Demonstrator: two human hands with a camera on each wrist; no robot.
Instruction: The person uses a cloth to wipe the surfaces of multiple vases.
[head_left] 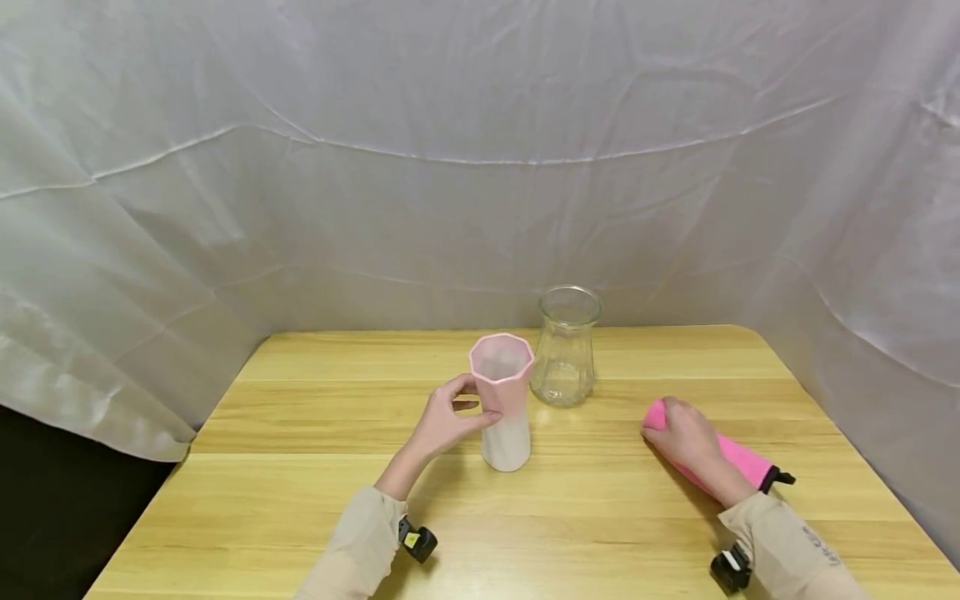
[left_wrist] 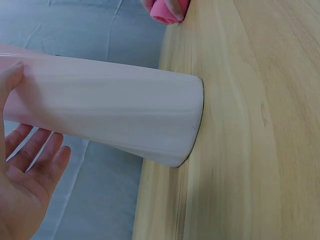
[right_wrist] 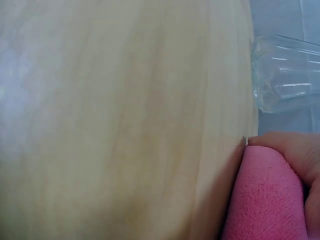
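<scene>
Left hand (head_left: 444, 419) cups pink vase (head_left: 503, 402) mid-frame, fingers loosely curled at waist. Right hand (head_left: 684, 435) grips pink cloth (head_left: 738, 458). Vase likely rigid, smooth, fragile; hold waist.

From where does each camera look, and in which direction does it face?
Head: above the table, looking forward and down; both hands and sleeves show.
Left wrist: beside the left hand, facing the pink vase.
Right wrist: by the right hand, facing the pink cloth and glass vase.
Shared: both wrist views show the pink cloth.
</scene>
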